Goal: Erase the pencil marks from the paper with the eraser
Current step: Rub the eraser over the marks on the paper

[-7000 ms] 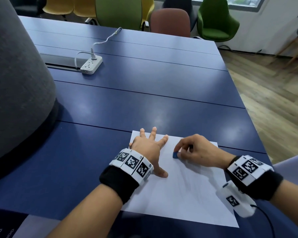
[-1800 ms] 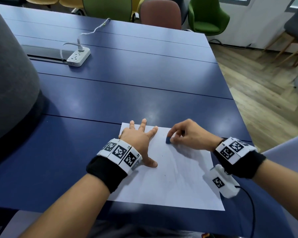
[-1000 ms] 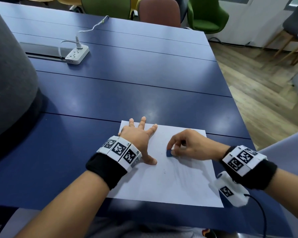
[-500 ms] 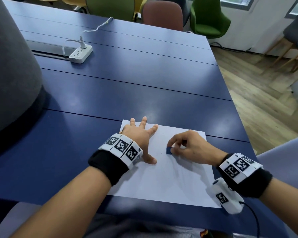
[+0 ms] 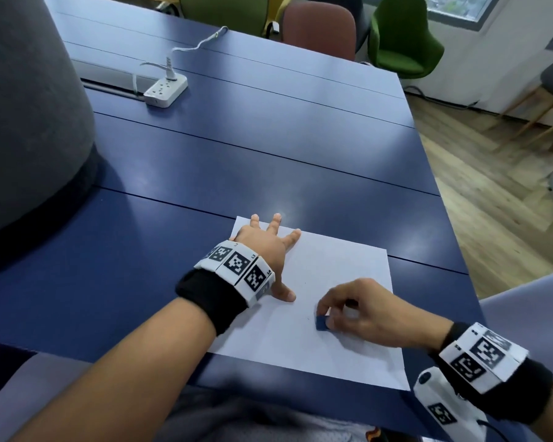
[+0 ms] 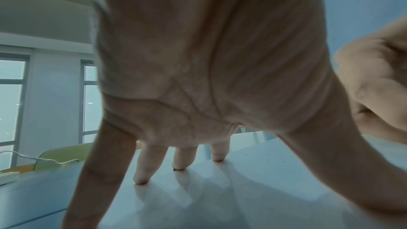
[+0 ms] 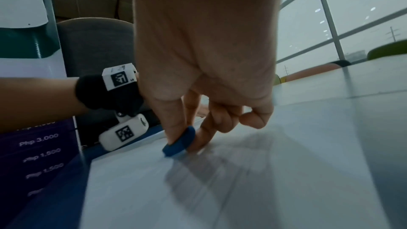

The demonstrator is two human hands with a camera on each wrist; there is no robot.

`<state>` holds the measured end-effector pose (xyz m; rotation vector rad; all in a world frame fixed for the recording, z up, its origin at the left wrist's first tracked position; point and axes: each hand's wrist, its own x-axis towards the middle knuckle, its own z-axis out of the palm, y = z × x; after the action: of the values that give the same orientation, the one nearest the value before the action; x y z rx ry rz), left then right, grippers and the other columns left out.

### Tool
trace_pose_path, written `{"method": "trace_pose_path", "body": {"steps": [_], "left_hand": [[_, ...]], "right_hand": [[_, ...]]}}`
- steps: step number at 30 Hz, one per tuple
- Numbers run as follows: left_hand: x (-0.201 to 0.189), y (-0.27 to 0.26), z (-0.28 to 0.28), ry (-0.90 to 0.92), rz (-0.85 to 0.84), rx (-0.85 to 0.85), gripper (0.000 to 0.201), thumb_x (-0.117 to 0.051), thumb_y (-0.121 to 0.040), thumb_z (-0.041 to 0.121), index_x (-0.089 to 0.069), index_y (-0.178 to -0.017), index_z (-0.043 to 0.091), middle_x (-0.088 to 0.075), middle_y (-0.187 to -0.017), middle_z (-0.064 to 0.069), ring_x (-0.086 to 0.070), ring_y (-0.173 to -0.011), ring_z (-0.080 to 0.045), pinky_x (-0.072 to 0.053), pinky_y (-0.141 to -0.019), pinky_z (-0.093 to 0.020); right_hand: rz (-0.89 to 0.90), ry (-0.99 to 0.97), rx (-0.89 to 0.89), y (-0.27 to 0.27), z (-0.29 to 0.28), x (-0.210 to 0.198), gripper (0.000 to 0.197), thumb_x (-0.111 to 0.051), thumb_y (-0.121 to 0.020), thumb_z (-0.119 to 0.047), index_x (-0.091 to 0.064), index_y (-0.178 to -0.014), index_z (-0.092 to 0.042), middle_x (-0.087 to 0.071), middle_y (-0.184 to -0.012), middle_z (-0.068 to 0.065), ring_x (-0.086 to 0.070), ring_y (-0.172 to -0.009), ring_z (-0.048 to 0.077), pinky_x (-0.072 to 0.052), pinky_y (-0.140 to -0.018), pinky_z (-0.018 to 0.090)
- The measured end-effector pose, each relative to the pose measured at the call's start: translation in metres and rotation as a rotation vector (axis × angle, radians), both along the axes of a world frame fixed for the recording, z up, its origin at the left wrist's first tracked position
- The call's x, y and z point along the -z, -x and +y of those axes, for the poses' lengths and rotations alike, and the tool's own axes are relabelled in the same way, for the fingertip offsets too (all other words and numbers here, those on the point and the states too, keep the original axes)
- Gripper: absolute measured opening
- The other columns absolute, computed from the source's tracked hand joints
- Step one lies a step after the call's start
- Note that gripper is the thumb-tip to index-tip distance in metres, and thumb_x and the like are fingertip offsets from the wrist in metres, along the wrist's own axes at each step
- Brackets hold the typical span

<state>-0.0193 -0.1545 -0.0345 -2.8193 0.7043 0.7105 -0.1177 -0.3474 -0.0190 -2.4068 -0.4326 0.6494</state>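
Note:
A white sheet of paper (image 5: 326,269) lies near the front edge of the blue table (image 5: 237,161). My left hand (image 5: 268,250) presses flat on the paper's far left corner, fingers spread; in the left wrist view the fingertips (image 6: 141,178) touch the paper (image 6: 220,189). My right hand (image 5: 355,309) pinches a small blue eraser (image 5: 321,323) between thumb and fingers, its edge down on the sheet's middle. In the right wrist view the eraser (image 7: 180,142) touches the paper (image 7: 220,189) over faint grey pencil streaks (image 7: 220,168).
A white power strip (image 5: 166,89) with a cable sits far left on the table. A large grey rounded object (image 5: 23,106) stands at the left. Chairs (image 5: 403,36) line the far side. Wooden floor (image 5: 492,173) lies beyond the table's right edge.
My right hand has slid the eraser toward me and a little right across the paper. The left hand stays pressed on the same corner.

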Motion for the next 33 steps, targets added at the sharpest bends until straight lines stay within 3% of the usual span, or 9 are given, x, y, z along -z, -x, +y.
{"method": "trace_pose_path", "body": {"steps": [3,7,11,17,22,25,29,33], "left_hand": [[0.0,0.0,-0.001,-0.001,-0.002,0.003,0.127,-0.07,-0.06,0.078,0.008,-0.153,0.04,0.013,-0.163,-0.005,0.001,-0.148,-0.043,-0.029,-0.112,-0.058],[0.0,0.0,-0.001,0.003,0.002,0.0,0.128,-0.07,-0.06,0.079,0.009,-0.153,0.041,0.014,-0.163,-0.005,0.002,-0.148,-0.043,-0.027,-0.113,-0.058],[0.001,0.0,0.0,0.005,0.006,-0.006,0.129,-0.071,-0.058,0.078,0.008,-0.153,0.042,0.014,-0.163,-0.004,0.003,-0.148,-0.042,-0.028,-0.111,-0.059],[0.002,-0.001,0.0,0.005,-0.005,0.003,0.128,-0.069,-0.06,0.079,0.011,-0.152,0.042,0.015,-0.163,-0.003,0.003,-0.148,-0.042,-0.03,-0.111,-0.057],[0.006,-0.002,0.0,-0.005,-0.014,0.008,0.129,-0.069,-0.058,0.081,0.011,-0.152,0.043,0.016,-0.163,-0.003,0.002,-0.148,-0.042,-0.032,-0.11,-0.058],[0.003,-0.001,0.0,-0.003,-0.015,0.009,0.128,-0.068,-0.06,0.08,0.012,-0.152,0.043,0.016,-0.163,-0.003,0.003,-0.148,-0.041,-0.034,-0.109,-0.056],[0.002,-0.001,0.001,-0.006,-0.013,0.01,0.128,-0.068,-0.06,0.081,0.012,-0.152,0.043,0.016,-0.163,-0.003,0.003,-0.148,-0.041,-0.032,-0.11,-0.056],[0.006,-0.002,0.002,-0.005,-0.012,0.008,0.129,-0.068,-0.058,0.081,0.011,-0.152,0.043,0.015,-0.163,-0.003,0.003,-0.148,-0.042,-0.029,-0.111,-0.058]], "right_hand": [[-0.094,-0.011,0.112,-0.024,-0.004,0.006,0.014,-0.064,-0.083,-0.017,-0.07,-0.09,-0.027,-0.067,-0.072,-0.003,-0.053,-0.063,0.007,-0.045,-0.063,0.023],[-0.18,-0.044,0.324,-0.044,-0.008,0.014,0.013,-0.063,-0.084,-0.013,-0.07,-0.087,-0.024,-0.066,-0.065,-0.006,-0.05,-0.055,0.007,-0.05,-0.065,0.035],[-0.085,0.062,0.216,-0.05,-0.009,0.002,0.02,-0.058,-0.082,-0.011,-0.072,-0.083,-0.025,-0.068,-0.062,-0.008,-0.05,-0.051,0.003,-0.045,-0.061,0.025],[-0.197,-0.028,0.421,-0.08,-0.014,0.009,0.014,-0.061,-0.083,-0.011,-0.072,-0.083,-0.021,-0.068,-0.068,0.008,-0.05,-0.051,0.009,-0.043,-0.058,0.024],[-0.027,0.019,0.255,-0.053,-0.01,0.004,0.015,-0.06,-0.085,-0.014,-0.072,-0.088,-0.022,-0.071,-0.071,0.001,-0.051,-0.052,0.004,-0.045,-0.056,0.019],[-0.093,0.046,0.243,-0.072,-0.01,0.002,0.012,-0.063,-0.084,-0.015,-0.072,-0.09,-0.021,-0.07,-0.07,0.001,-0.051,-0.051,-0.001,-0.041,-0.056,0.014],[-0.162,0.009,0.326,-0.078,-0.006,0.005,0.011,-0.064,-0.083,-0.014,-0.072,-0.086,-0.021,-0.065,-0.064,0.002,-0.046,-0.049,0.002,-0.037,-0.057,0.017],[-0.04,0.07,0.151,-0.057,-0.003,-0.004,0.017,-0.06,-0.082,-0.013,-0.073,-0.088,-0.023,-0.059,-0.059,-0.007,-0.046,-0.05,0.003,-0.036,-0.051,0.009]]}}
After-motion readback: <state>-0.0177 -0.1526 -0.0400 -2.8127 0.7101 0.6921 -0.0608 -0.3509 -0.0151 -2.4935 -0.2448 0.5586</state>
